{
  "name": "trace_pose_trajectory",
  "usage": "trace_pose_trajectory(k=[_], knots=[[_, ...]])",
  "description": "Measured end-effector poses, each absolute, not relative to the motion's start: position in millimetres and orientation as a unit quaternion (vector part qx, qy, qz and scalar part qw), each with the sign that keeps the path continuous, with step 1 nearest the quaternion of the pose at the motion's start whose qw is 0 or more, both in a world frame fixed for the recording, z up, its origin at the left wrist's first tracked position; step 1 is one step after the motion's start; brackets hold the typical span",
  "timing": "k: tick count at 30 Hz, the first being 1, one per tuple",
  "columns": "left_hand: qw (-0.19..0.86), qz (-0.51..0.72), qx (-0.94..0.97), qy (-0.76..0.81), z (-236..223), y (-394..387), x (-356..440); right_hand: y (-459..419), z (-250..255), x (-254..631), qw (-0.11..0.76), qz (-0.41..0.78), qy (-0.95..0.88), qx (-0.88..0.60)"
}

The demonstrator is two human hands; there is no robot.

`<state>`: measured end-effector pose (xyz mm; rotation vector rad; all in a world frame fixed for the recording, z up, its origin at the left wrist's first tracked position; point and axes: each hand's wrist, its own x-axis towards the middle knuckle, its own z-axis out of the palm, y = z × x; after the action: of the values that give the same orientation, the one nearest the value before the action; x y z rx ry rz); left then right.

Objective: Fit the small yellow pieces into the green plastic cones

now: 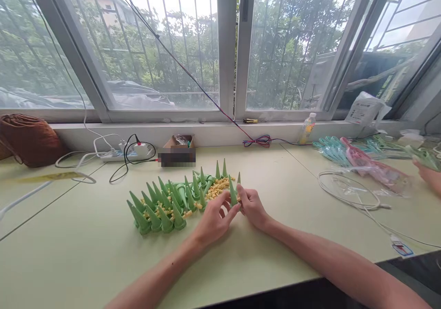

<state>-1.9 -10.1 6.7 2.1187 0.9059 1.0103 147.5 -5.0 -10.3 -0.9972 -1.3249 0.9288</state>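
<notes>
My left hand (216, 217) is closed around the lower part of a green cone (233, 191) that stands nearly upright between thumb and fingers. Right beside it, my right hand (252, 204) has its fingers pinched together near the cone's base; what they hold is mostly hidden, with a speck of yellow at the fingertips. The tip of another green cone (239, 177) rises behind the right fingers. To the left stand several green cones (165, 220) in rows, small yellow pieces at their sides. A pile of loose yellow pieces (217, 187) lies just beyond my left hand.
A box (177, 151) and a power strip (113, 156) with cables lie along the window wall. A bottle (307, 128) stands on the right. Bagged teal and pink items (368, 162) and a coiled white cable (344, 198) lie there too. Another person's hand (429, 176) shows far right.
</notes>
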Motion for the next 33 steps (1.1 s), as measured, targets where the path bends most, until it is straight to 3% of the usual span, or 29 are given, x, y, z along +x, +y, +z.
trace_pose_trajectory(k=[11, 15, 23, 28, 33], knots=[[0.215, 0.413, 0.837, 0.288, 2.7, -7.5, -5.4, -5.1, -10.2, 145.2, 0.576, 0.397, -0.580, -0.418], [0.229, 0.423, 0.821, 0.308, -0.4, -7.0, -4.4, -4.4, -10.6, 144.4, 0.583, 0.395, -0.574, -0.418], [0.424, 0.455, 0.679, 0.390, 8.8, -5.7, -1.8, -3.1, -12.6, 144.1, 0.591, 0.399, -0.557, -0.426], [0.608, 0.336, 0.614, 0.375, 18.8, -9.6, -0.6, -5.0, -13.5, 144.3, 0.584, 0.358, -0.587, -0.431], [0.658, 0.315, 0.593, 0.341, 20.1, -11.8, -0.2, -5.7, -14.5, 143.8, 0.570, 0.351, -0.606, -0.429]])
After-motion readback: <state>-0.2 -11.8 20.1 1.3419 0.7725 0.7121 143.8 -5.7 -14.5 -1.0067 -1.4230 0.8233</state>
